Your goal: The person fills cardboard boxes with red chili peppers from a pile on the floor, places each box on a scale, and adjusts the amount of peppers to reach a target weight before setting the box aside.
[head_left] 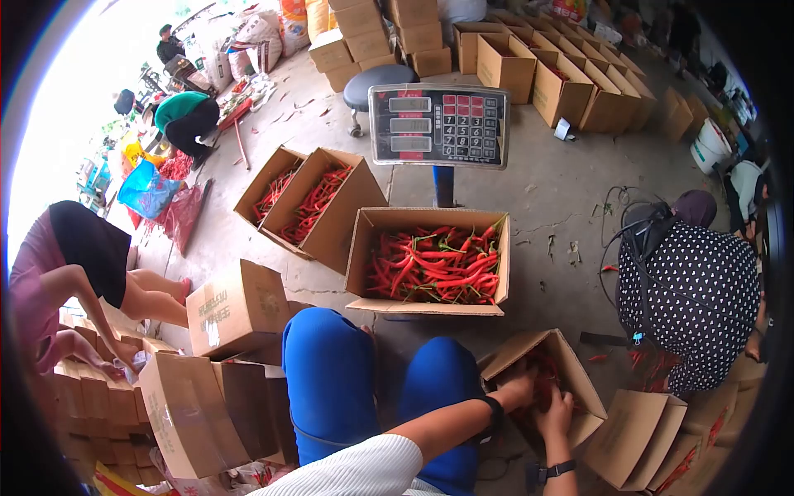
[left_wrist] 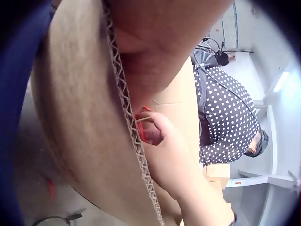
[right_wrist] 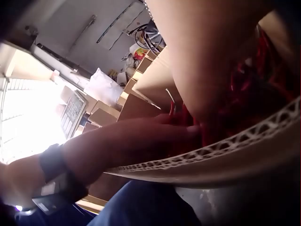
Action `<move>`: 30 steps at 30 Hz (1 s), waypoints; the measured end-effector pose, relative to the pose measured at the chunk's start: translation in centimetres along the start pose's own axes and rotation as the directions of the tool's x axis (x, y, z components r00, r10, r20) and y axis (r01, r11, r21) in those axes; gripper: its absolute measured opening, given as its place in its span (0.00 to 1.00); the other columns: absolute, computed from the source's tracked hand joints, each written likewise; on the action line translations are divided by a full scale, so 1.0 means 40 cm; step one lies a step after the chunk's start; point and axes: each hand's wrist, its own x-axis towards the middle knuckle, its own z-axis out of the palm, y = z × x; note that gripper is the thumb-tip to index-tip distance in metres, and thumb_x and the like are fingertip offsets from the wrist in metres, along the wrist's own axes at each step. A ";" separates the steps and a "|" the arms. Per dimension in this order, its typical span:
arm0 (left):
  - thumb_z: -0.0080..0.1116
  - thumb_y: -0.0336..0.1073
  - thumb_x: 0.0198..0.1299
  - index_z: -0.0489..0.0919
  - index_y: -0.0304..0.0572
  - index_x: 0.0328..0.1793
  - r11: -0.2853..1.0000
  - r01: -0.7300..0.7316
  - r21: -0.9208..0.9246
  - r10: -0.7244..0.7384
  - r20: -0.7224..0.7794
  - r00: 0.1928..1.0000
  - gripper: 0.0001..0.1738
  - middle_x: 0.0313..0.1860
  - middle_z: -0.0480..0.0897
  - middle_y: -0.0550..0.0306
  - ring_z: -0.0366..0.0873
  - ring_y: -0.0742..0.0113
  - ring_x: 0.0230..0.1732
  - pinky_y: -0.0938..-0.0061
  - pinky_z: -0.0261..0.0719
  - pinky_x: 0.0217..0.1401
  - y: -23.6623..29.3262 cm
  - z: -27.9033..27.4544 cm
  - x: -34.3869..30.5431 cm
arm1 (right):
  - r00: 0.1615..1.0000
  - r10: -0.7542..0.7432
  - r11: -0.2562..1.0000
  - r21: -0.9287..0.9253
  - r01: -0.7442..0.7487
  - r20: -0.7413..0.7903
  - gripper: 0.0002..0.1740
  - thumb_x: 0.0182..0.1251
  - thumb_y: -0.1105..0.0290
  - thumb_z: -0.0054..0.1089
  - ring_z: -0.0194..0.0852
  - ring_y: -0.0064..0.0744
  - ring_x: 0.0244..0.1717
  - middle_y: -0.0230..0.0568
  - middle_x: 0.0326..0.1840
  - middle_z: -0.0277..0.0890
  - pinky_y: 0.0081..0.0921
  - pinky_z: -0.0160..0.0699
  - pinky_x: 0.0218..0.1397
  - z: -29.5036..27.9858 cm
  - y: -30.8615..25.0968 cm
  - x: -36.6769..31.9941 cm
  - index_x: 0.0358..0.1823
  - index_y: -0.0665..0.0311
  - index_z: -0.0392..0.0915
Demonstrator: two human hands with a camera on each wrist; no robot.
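Note:
Both my hands reach into a tilted cardboard box (head_left: 583, 376) beside my right knee, with red chili peppers (head_left: 542, 369) inside. My left hand (head_left: 518, 388) is among the peppers; its fingertips are sunk in shadow in the right wrist view, so I cannot tell what they hold. At the box's near side, my right hand (head_left: 557, 415) has thumb and fingers curled round a red chili pepper (left_wrist: 142, 133), whose pale stem shows in the left wrist view. A full box of chili peppers (head_left: 438, 269) sits in front of my knees, by the scale display (head_left: 438, 126).
Two more boxes of peppers (head_left: 318, 207) stand ahead to the left. Closed cartons (head_left: 236, 310) are stacked at my left. A person in a dotted top (head_left: 691, 289) bends close on the right, near more boxes (head_left: 633, 438). Rows of open boxes (head_left: 562, 87) line the back.

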 end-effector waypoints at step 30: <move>0.65 0.50 0.50 0.80 0.42 0.54 0.842 -0.121 -0.525 0.211 0.115 0.971 0.28 0.49 0.82 0.42 0.79 0.49 0.53 0.63 0.76 0.54 -0.101 0.060 0.104 | 0.960 -0.279 0.953 0.126 0.274 0.020 0.17 0.57 0.73 0.60 0.71 0.60 0.46 0.54 0.47 0.67 0.48 0.72 0.49 -0.145 0.035 -0.047 0.49 0.63 0.71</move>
